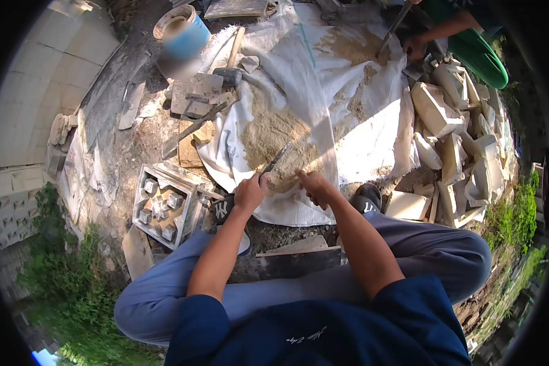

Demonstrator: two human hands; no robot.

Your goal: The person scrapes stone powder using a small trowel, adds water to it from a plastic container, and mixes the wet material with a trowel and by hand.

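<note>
My left hand (250, 193) is closed around the lower end of a slim, dark metal tool (277, 157), like a flat bar or chisel. The tool's far end points up and right over a heap of pale sandy material (274, 131). That heap lies on a white woven sheet (314, 210). My right hand (317, 188) is at the heap's near right edge, its fingers curled and the fingertips at the sand. Whatever those fingers may hold is hidden.
A hammer (228, 75) lies by stone slabs at the left. Near my left foot sits a square mould with raised blocks (160, 204). Broken cast pieces (436, 110) are piled right. Another person's hand (416, 47) works at the sheet's far right. A bucket (186, 36) stands back left.
</note>
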